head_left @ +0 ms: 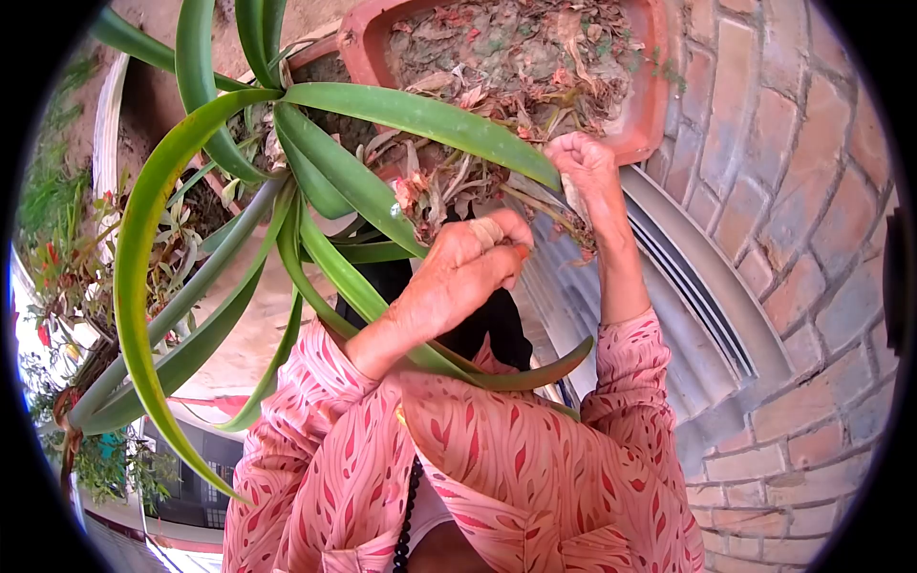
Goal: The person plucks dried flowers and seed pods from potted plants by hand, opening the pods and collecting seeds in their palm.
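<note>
My right hand [585,172] is closed at the tip of a long green leaf [420,116], beside the planter's near corner. A pale, dry leaf [573,198] hangs from its fingers; whether they also grip the green tip I cannot tell. My left hand [468,265] is closed lower down, its fingers curled together in front of the strap-leaved plant [285,172]. A small orange spot shows at its fingertips, too small to name. Below my right hand, a dry brown stem [554,212] reaches over the planter's edge.
A terracotta planter [648,86] holds soil and dry leaves. Grey ridged metal [669,277] curves below it. Brick paving [783,210] lies on the right. Red-flowered plants [57,277] grow at the left. One broad leaf [544,372] crosses in front of my shirt.
</note>
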The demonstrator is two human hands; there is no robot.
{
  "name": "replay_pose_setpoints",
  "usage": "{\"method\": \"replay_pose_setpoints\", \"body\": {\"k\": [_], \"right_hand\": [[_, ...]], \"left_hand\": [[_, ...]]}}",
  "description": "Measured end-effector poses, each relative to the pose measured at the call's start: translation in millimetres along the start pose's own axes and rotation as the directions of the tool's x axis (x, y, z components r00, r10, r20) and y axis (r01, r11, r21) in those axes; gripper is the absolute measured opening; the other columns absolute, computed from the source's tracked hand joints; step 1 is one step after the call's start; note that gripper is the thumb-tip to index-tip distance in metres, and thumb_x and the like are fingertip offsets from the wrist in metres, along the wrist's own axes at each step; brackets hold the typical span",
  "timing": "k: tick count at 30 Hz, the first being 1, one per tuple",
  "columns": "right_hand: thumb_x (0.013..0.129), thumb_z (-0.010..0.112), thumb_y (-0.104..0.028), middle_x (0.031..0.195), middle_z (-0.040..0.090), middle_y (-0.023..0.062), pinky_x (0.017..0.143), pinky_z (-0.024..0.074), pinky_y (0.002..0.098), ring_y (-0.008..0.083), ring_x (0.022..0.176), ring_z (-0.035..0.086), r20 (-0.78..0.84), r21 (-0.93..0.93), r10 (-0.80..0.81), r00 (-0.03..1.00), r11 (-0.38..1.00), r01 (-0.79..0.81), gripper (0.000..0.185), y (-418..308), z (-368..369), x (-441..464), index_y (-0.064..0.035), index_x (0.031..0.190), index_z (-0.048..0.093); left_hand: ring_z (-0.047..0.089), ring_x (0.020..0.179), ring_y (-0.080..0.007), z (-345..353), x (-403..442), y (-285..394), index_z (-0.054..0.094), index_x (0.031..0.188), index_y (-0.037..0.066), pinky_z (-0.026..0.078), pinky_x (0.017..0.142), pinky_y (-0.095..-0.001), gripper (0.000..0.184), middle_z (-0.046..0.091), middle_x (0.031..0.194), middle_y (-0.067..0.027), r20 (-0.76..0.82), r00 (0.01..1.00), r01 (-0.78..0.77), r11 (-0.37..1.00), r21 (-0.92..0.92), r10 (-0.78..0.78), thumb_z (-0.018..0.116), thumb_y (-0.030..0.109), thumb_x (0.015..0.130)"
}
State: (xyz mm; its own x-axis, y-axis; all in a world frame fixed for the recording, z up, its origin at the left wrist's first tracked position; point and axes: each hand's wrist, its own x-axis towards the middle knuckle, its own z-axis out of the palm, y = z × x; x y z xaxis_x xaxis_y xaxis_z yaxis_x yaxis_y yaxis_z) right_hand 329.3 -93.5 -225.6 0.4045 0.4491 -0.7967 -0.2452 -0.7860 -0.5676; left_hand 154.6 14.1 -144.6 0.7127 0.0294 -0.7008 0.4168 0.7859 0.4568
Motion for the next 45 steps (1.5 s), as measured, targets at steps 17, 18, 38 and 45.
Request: {"method": "replay_pose_setpoints", "body": {"k": [17,18,38,45], "right_hand": [[0.07,0.053,0.0,0.052,0.052,0.0097,0.047,0.0406,0.0292,0.0176,0.044,0.051,-0.081,-0.386,-0.382,0.921,0.864,0.325,0.016,1.1,20.1,-2.1,-0.0008,0.085,0.058],[0.069,0.052,0.001,0.052,0.051,0.0102,0.047,0.0409,0.0295,0.0176,0.044,0.051,-0.079,-0.383,-0.389,0.918,0.862,0.333,0.015,2.0,20.3,-1.8,-0.001,0.083,0.058],[0.077,0.053,0.002,0.061,0.053,-0.0033,0.045,0.0363,0.0184,0.0023,0.05,0.045,-0.074,0.001,-0.101,0.992,0.995,0.101,0.013,-25.2,16.9,-13.8,0.0022,0.088,0.06],[0.073,0.059,0.003,0.063,0.054,-0.0014,0.046,0.0376,0.0185,0.0023,0.053,0.046,-0.147,0.0,-0.17,0.974,0.985,0.172,0.007,-26.7,17.0,-20.5,0.0019,0.079,0.059]], "left_hand": [[0.032,0.04,-0.0042,-8.4,8.5,5.2,0.051,0.085,-0.001,0.023,0.035,-0.0177,0.011,0.048,0.058,-0.0037,-0.098,0.988,0.081,0.942,-0.327,-0.119,0.047,0.007,0.079],[0.032,0.04,-0.0044,-9.2,9.1,5.0,0.051,0.085,-0.001,0.023,0.035,-0.0178,0.011,0.048,0.058,-0.0043,-0.099,0.988,0.081,0.938,-0.337,-0.121,0.047,0.007,0.079],[0.032,0.04,-0.0054,-17.1,13.6,8.7,0.05,0.085,-0.002,0.023,0.034,-0.0168,0.01,0.047,0.059,-0.0064,-0.088,0.985,0.082,0.851,-0.518,-0.148,0.045,0.006,0.081],[0.035,0.042,-0.0047,-19.7,14.7,6.1,0.049,0.086,0.0,0.024,0.036,-0.0174,0.01,0.048,0.063,-0.0039,-0.104,0.99,0.042,0.907,-0.42,-0.094,0.048,0.008,0.079]]}}
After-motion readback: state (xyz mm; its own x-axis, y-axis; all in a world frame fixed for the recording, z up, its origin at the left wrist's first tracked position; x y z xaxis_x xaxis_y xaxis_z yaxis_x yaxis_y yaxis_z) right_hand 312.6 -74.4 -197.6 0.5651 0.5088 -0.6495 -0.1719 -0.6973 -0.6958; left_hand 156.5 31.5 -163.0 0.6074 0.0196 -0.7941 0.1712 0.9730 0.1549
